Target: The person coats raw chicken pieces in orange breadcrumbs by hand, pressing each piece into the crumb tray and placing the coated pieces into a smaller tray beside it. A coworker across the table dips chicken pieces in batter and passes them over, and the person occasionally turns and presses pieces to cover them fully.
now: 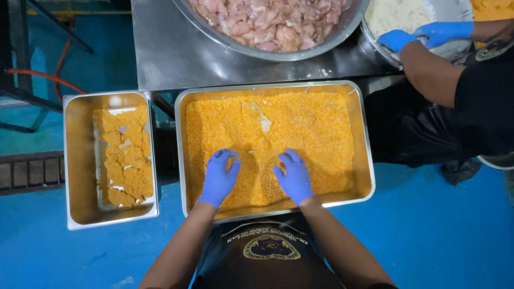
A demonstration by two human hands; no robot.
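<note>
A: Where are the two hands?

B: Both are in the large rectangular steel tray [365, 160] filled with orange breadcrumbs [316, 128]. The left hand in a blue glove [219, 176] and the right hand in a blue glove [293, 176] lie flat on the crumbs near the front edge, a little apart, with the fingers spread and pressing down.

A: Do they hold something?

B: The hands are open and grip nothing that I can see. A pale piece [262, 120] shows through the crumbs beyond the hands, but if another piece lies under the palms, the crumbs and gloves hide it.

A: What is around?

B: On the left stands a smaller steel tray [77, 160] with breaded pieces [126, 160] in rows. Above, on a steel table [166, 48], a big round metal bowl of raw pink chicken [267, 21] is cut off by the top edge. At the top right, another person's blue-gloved hands [423, 35] are at a second bowl with something white [396, 13] inside, only partly in view.
</note>
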